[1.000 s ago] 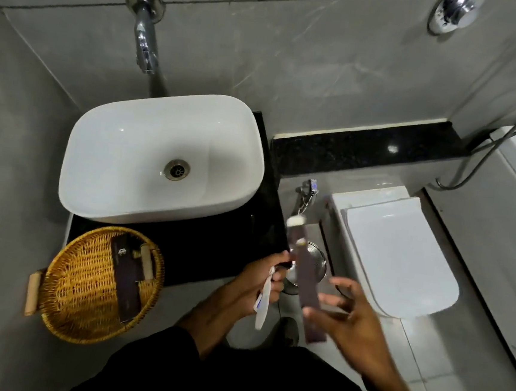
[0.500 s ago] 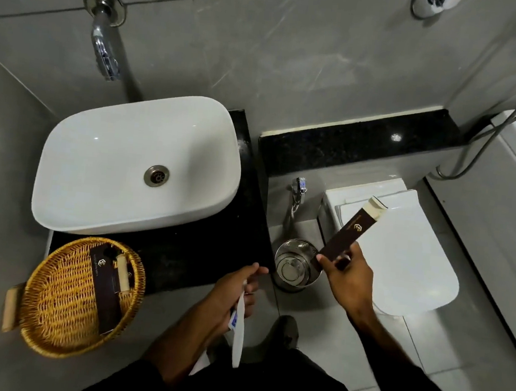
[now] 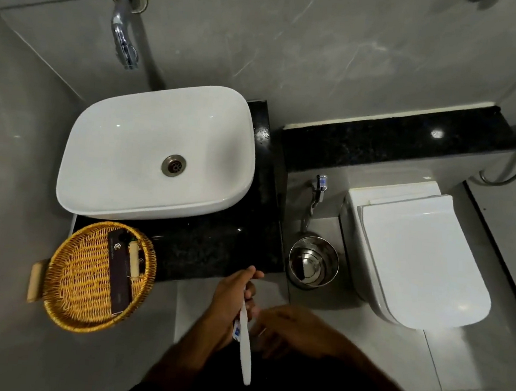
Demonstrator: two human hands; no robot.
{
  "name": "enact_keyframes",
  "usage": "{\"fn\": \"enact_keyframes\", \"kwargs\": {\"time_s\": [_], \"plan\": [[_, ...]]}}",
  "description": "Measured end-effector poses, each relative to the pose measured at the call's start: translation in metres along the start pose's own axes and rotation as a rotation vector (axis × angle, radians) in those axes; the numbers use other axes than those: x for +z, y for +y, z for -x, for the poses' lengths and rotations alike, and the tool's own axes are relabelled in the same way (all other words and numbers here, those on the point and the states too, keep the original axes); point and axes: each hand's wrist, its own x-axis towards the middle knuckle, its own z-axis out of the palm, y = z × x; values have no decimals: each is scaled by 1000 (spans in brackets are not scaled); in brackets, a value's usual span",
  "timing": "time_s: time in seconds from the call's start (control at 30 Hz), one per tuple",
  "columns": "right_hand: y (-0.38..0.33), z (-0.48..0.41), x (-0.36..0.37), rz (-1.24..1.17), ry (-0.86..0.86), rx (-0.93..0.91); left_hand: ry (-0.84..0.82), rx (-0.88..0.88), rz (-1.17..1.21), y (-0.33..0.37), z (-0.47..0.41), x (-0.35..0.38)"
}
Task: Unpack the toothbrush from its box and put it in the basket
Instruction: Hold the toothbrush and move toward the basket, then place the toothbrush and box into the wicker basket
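My left hand (image 3: 228,297) is shut on a white toothbrush (image 3: 245,351), which hangs downward over the floor in front of the counter's edge. A small blue and white wrapper or label sits on it just below my fingers. My right hand (image 3: 289,327) is blurred, right beside the toothbrush, fingers pointing towards it; I see nothing in it. The dark brown toothbrush box is out of sight. The round wicker basket (image 3: 57,299) stands on the counter's front left corner, left of my left hand.
In the basket lie another dark brown box (image 3: 119,273) and a small cream tube (image 3: 134,259). A white sink (image 3: 149,142) fills the black counter (image 3: 214,247). A steel bin (image 3: 313,262) stands on the floor beside the white toilet (image 3: 416,259).
My right hand, which held the brown box up over the bin, has come down beside the toothbrush without the box. The left hand still holds the toothbrush. The view has shifted left.
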Motion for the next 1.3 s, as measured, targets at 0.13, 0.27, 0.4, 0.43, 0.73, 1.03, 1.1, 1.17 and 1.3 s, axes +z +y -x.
{"fn": "enact_keyframes", "kwargs": {"time_s": [0.13, 0.27, 0.4, 0.43, 0.73, 1.03, 1.1, 1.17, 1.3], "plan": [[-26, 1, 22, 83, -42, -85, 133, 163, 0, 0, 7, 2], [-46, -8, 31, 186, -38, -157, 245, 248, 35, 21, 19, -16], [-78, -28, 62, 177, -64, -187, 224, 177, 243, 40, 34, -63], [-84, -36, 74, 131, -71, -182, 185, 138, 366, 44, 36, -79], [-117, -109, 172, -160, 80, -16, -102, 84, 778, 55, 49, -249], [-166, -198, 242, 187, 353, -273, 115, 196, 447, 69, 1, -331], [-174, -215, 250, 323, 421, -308, 234, 222, 191, 71, -8, -339], [-179, -233, 256, 363, 487, -276, 342, 281, 50, 76, -17, -345], [-188, -255, 258, 529, 544, -189, 479, 422, -102, 80, -37, -349]]}}
